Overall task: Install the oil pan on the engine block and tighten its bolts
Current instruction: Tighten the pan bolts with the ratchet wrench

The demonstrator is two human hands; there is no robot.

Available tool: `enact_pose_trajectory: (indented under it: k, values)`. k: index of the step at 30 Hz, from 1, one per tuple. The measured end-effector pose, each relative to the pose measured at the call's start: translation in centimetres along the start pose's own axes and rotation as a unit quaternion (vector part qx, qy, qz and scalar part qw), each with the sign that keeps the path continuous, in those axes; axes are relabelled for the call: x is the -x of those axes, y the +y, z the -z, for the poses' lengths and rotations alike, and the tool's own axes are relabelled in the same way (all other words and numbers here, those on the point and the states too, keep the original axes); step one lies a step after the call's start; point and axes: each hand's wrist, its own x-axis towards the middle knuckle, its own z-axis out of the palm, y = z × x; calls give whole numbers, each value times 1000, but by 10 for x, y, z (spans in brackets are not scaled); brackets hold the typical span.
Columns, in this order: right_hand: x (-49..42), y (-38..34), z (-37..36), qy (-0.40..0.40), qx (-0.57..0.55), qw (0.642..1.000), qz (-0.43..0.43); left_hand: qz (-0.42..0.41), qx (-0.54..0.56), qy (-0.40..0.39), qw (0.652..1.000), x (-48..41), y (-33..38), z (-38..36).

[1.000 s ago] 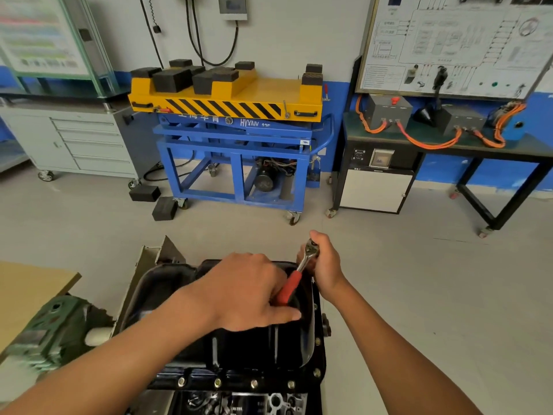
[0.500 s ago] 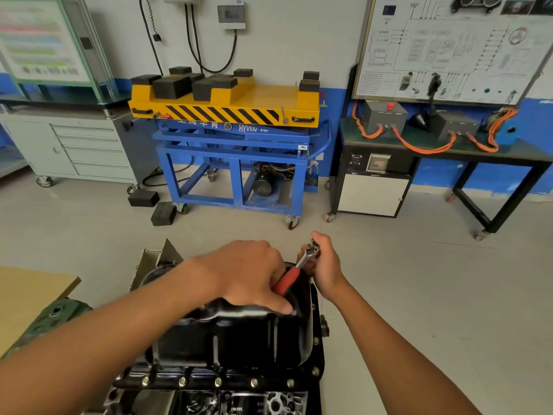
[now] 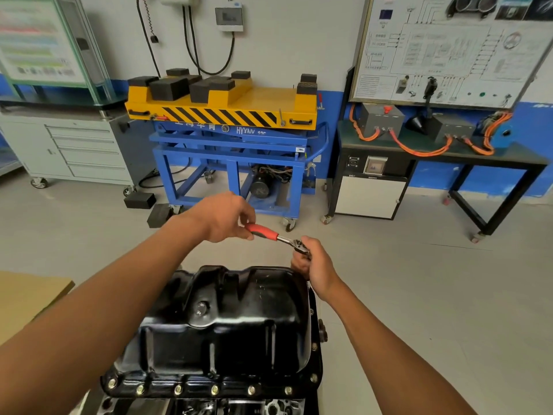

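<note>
A glossy black oil pan (image 3: 227, 322) sits upside-down on the engine block (image 3: 209, 407), with several bolts (image 3: 178, 389) along its near flange. My left hand (image 3: 223, 217) grips the red handle of a ratchet wrench (image 3: 270, 234) held above the pan's far edge. At the pan's far right corner my right hand (image 3: 311, 266) curls around the ratchet's metal head and the socket below it. What the socket sits on is hidden by my fingers.
A blue lift cart with a yellow striped top (image 3: 230, 115) stands ahead. A grey drawer cabinet (image 3: 77, 148) is at the left, a black bench with orange cables (image 3: 443, 151) at the right. A tan table corner (image 3: 27, 295) lies at my left.
My left hand swung the red handle from over the pan away toward the far left. The right hand stayed on the ratchet head. The camera view shifted lower, showing more of the pan.
</note>
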Motion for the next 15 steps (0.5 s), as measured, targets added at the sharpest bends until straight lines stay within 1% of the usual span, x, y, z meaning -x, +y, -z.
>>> enact_pose_trajectory:
  k: [2, 5, 9, 13, 15]
  values:
    - [1, 1, 1, 1, -11, 1000, 0, -47, -63, 44, 996, -5, 5, -6]
    - [5, 4, 3, 19, 2, 1000, 15, -88, -72, 58, 992, -7, 10, -7]
    - [9, 2, 10, 41, 36, 998, 13, -97, -84, 34, 991, 6, 15, -4]
    - [8, -6, 18, 54, 51, 997, 23, -96, -53, 27, 994, 26, 23, -7]
    - [8, -6, 23, 48, 82, 995, 30, -94, -39, 24, 995, 34, 26, -8]
